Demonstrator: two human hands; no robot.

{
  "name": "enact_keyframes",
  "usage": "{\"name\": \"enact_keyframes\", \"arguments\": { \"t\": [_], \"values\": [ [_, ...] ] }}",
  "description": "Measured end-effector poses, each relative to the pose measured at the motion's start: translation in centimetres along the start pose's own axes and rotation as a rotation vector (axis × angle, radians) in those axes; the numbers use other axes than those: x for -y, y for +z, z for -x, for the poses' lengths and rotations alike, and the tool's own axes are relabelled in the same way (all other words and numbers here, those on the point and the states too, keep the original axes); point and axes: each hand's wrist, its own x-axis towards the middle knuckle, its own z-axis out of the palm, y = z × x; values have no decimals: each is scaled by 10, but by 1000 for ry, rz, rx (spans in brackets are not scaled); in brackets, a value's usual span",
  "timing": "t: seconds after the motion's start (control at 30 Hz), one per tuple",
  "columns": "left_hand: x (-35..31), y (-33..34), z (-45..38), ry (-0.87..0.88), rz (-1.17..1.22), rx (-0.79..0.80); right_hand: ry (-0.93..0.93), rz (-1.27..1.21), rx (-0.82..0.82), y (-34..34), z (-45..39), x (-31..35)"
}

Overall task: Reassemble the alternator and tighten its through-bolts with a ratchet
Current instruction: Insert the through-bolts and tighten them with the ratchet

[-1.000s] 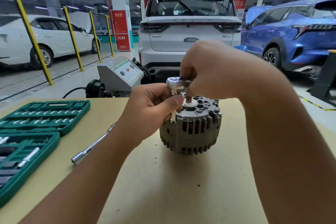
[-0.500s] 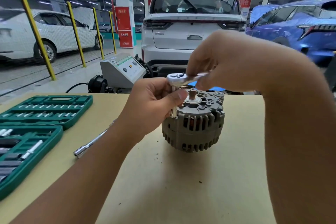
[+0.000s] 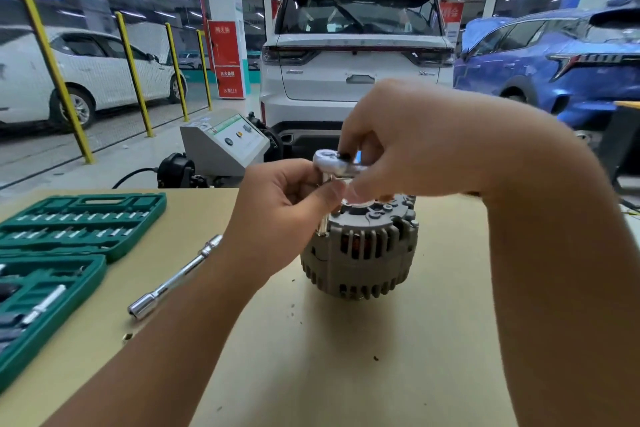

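A grey finned alternator stands upright on the tan table, shaft end up. A chrome ratchet sits on a long socket extension that runs down the alternator's left edge. My left hand pinches that extension just below the ratchet head. My right hand is wrapped round the ratchet handle above the alternator, hiding most of the handle and part of the alternator's top. The bolt under the socket is hidden.
An open green socket case with several bits lies at the left, its second half nearer me. A loose chrome extension bar lies between the case and my left forearm. A grey machine and parked cars stand beyond the table.
My right hand has swung the ratchet handle back and forth over the alternator's top; it now covers the shaft again. My left hand keeps its grip on the extension.
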Motion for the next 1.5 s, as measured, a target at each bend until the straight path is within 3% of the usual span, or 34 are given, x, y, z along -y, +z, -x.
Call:
{"name": "enact_keyframes", "arguments": {
  "t": [0.07,0.2,0.37,0.53,0.63,0.8,0.97,1.1,1.27,1.5],
  "values": [
    [1,1,2,3,4,-5,-12,-9,17,-4,3,-1],
    [0,-1,2,-55,90,31,27,9,-124,3,-4,4],
    [1,5,2,19,36,-28,-17,54,-28,-4,5,3],
    [-1,-1,1,-43,73,22,9,25,-99,4,-4,6],
    [-1,2,0,-59,56,-45,-21,127,-53,4,-2,7],
    [-1,-1,1,-73,89,27,13,-7,-73,2,-3,2],
    [3,3,0,-88,152,-30,-22,39,-25,-3,1,6],
    [2,-1,0,-96,148,6,8,-43,-91,1,-3,0],
    [1,5,4,-82,191,-71,26,54,-51,3,-2,6],
    [-4,4,2,-94,143,-70,35,53,-142,13,-12,4]
  ]
}}
